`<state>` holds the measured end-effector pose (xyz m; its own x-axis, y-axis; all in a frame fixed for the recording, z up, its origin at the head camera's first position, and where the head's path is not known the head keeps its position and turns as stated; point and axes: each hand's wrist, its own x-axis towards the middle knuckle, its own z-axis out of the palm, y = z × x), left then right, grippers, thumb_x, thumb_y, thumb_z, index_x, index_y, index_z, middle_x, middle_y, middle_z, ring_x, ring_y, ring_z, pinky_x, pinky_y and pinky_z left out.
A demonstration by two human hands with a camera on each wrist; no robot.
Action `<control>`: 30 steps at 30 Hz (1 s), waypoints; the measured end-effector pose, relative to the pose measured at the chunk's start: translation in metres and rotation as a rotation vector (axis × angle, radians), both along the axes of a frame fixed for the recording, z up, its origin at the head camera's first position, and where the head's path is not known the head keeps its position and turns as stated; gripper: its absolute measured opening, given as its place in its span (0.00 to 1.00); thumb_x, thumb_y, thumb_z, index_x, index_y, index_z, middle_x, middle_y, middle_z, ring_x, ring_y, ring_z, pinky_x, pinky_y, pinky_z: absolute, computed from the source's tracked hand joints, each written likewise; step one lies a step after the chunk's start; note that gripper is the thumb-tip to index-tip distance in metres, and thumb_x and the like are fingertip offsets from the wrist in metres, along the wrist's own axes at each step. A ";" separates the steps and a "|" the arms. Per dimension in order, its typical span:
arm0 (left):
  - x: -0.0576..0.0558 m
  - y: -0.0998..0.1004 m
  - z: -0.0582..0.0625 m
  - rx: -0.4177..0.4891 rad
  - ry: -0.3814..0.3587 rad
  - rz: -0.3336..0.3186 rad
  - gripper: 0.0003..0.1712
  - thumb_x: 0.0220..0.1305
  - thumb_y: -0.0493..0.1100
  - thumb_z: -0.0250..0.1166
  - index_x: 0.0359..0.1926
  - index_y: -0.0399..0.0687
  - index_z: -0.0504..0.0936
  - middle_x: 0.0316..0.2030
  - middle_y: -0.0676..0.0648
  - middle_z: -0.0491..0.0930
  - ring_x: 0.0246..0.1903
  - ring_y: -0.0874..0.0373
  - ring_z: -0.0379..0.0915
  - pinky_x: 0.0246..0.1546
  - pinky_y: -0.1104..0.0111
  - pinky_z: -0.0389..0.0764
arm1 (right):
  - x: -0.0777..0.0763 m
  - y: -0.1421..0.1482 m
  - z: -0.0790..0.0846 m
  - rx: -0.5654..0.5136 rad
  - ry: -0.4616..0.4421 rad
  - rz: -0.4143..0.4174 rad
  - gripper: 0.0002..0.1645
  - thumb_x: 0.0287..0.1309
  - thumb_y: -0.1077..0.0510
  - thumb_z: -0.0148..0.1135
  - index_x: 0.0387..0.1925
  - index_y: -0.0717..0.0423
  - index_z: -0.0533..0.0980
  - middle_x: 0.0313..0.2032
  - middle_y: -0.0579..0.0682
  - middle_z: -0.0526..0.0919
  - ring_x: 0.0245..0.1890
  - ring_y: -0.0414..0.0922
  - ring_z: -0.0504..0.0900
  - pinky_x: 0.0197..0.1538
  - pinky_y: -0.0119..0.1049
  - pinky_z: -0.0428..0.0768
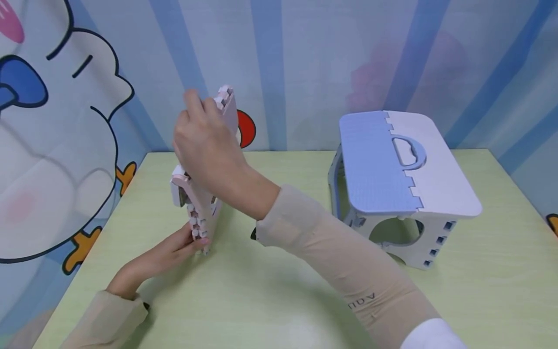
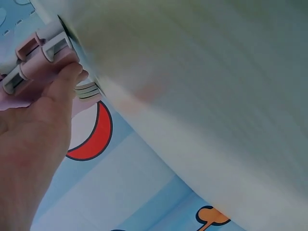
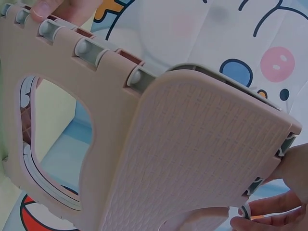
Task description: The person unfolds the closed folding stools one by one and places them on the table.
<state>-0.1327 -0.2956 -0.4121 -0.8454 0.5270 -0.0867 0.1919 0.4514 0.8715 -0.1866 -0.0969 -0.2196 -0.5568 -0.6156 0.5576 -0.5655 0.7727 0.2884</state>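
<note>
A pink-and-white folding stool (image 1: 207, 206), folded nearly flat, stands on edge at the left of the table. In the right wrist view its textured seat panel (image 3: 178, 144), hinge knuckles and a leg panel with a large cutout show. My left hand (image 1: 167, 252) grips the low hinged edge, thumb on one side; the left wrist view shows this hand (image 2: 41, 139) at the same edge. Higher up, my right hand (image 1: 207, 140) holds the seat's upper edge, its curled fingers (image 3: 269, 204) close to the handle cutout in the right wrist view.
An unfolded blue-and-white folding stool (image 1: 375, 165) with a carry handle (image 1: 418, 152) stands on the right of the pale green table (image 1: 270, 291). A striped blue backdrop (image 1: 301, 63) with cartoon figures rises behind the table's far edge.
</note>
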 end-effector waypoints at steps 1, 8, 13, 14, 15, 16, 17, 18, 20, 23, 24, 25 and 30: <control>0.000 -0.001 0.000 0.003 0.003 -0.001 0.43 0.79 0.44 0.51 0.80 0.53 0.31 0.78 0.42 0.34 0.74 0.42 0.34 0.62 0.83 0.54 | 0.000 -0.001 0.000 0.000 0.004 0.003 0.27 0.69 0.58 0.37 0.38 0.59 0.85 0.39 0.49 0.82 0.52 0.46 0.72 0.55 0.34 0.73; -0.004 -0.006 0.003 0.024 0.042 -0.010 0.39 0.77 0.40 0.54 0.79 0.42 0.43 0.77 0.39 0.44 0.70 0.41 0.51 0.60 0.78 0.66 | -0.003 -0.004 -0.005 -0.021 0.060 0.041 0.25 0.70 0.58 0.40 0.31 0.58 0.84 0.32 0.47 0.80 0.48 0.45 0.71 0.51 0.34 0.72; -0.005 -0.007 0.008 0.015 0.039 0.021 0.40 0.75 0.40 0.57 0.78 0.38 0.46 0.76 0.36 0.48 0.68 0.39 0.58 0.61 0.67 0.71 | -0.003 -0.003 -0.006 0.005 0.094 0.053 0.26 0.69 0.59 0.39 0.29 0.57 0.84 0.28 0.46 0.79 0.48 0.46 0.71 0.49 0.35 0.71; -0.005 -0.007 0.009 0.014 0.044 0.028 0.40 0.75 0.40 0.58 0.78 0.38 0.46 0.76 0.36 0.48 0.68 0.38 0.58 0.62 0.63 0.71 | -0.003 -0.002 -0.005 0.025 0.101 0.052 0.26 0.69 0.60 0.38 0.30 0.57 0.84 0.28 0.46 0.79 0.49 0.46 0.71 0.49 0.35 0.71; -0.005 -0.007 0.011 0.013 0.055 0.036 0.41 0.74 0.39 0.58 0.78 0.38 0.47 0.76 0.35 0.49 0.68 0.37 0.59 0.62 0.60 0.71 | -0.002 -0.002 -0.005 0.044 0.110 0.050 0.27 0.69 0.61 0.37 0.30 0.56 0.84 0.27 0.46 0.79 0.50 0.47 0.71 0.49 0.36 0.71; -0.005 -0.007 0.012 0.010 0.065 0.045 0.40 0.74 0.39 0.58 0.78 0.38 0.48 0.75 0.35 0.50 0.68 0.36 0.59 0.62 0.56 0.70 | -0.002 -0.001 -0.005 0.054 0.115 0.048 0.27 0.69 0.61 0.37 0.30 0.56 0.85 0.27 0.46 0.80 0.50 0.47 0.71 0.49 0.36 0.71; -0.005 -0.007 0.014 0.010 0.078 0.052 0.40 0.73 0.38 0.59 0.78 0.38 0.49 0.75 0.35 0.52 0.68 0.36 0.58 0.62 0.54 0.70 | -0.001 0.000 -0.005 0.066 0.118 0.047 0.27 0.68 0.61 0.37 0.32 0.56 0.85 0.28 0.47 0.80 0.51 0.47 0.71 0.49 0.36 0.71; -0.006 -0.007 0.015 0.007 0.091 0.062 0.40 0.73 0.38 0.60 0.77 0.38 0.50 0.75 0.35 0.53 0.68 0.35 0.58 0.62 0.52 0.69 | -0.001 0.001 -0.004 0.072 0.118 0.046 0.27 0.68 0.61 0.37 0.33 0.56 0.85 0.28 0.47 0.80 0.52 0.48 0.70 0.50 0.36 0.71; -0.006 -0.006 0.018 0.003 0.131 0.081 0.38 0.71 0.38 0.61 0.76 0.38 0.55 0.73 0.36 0.58 0.69 0.36 0.58 0.62 0.50 0.68 | -0.001 0.002 -0.005 0.060 0.118 0.044 0.26 0.69 0.60 0.38 0.33 0.56 0.85 0.29 0.47 0.81 0.53 0.47 0.70 0.51 0.36 0.71; -0.005 -0.007 0.020 -0.002 0.191 0.120 0.34 0.68 0.36 0.65 0.71 0.37 0.63 0.69 0.38 0.65 0.68 0.38 0.60 0.61 0.49 0.69 | -0.001 0.003 -0.006 0.031 0.109 0.045 0.26 0.70 0.58 0.38 0.34 0.57 0.85 0.30 0.47 0.82 0.54 0.47 0.71 0.52 0.36 0.71; -0.005 -0.007 0.021 -0.003 0.210 0.133 0.32 0.67 0.35 0.66 0.69 0.38 0.66 0.67 0.39 0.67 0.67 0.40 0.62 0.60 0.50 0.70 | -0.001 0.003 -0.006 0.019 0.105 0.044 0.27 0.71 0.57 0.37 0.33 0.57 0.84 0.30 0.46 0.82 0.54 0.47 0.71 0.53 0.36 0.71; -0.005 -0.007 0.021 -0.002 0.225 0.145 0.31 0.66 0.34 0.66 0.68 0.38 0.68 0.66 0.40 0.69 0.66 0.44 0.64 0.60 0.51 0.71 | -0.001 0.004 -0.007 0.015 0.104 0.042 0.27 0.71 0.57 0.37 0.32 0.57 0.84 0.30 0.46 0.82 0.54 0.47 0.71 0.53 0.35 0.71; -0.003 -0.007 0.022 0.023 0.228 0.184 0.26 0.67 0.34 0.66 0.64 0.37 0.72 0.62 0.40 0.72 0.61 0.65 0.68 0.59 0.61 0.73 | -0.001 0.004 -0.008 0.012 0.096 0.038 0.27 0.72 0.56 0.37 0.32 0.57 0.84 0.31 0.46 0.83 0.54 0.46 0.71 0.53 0.35 0.71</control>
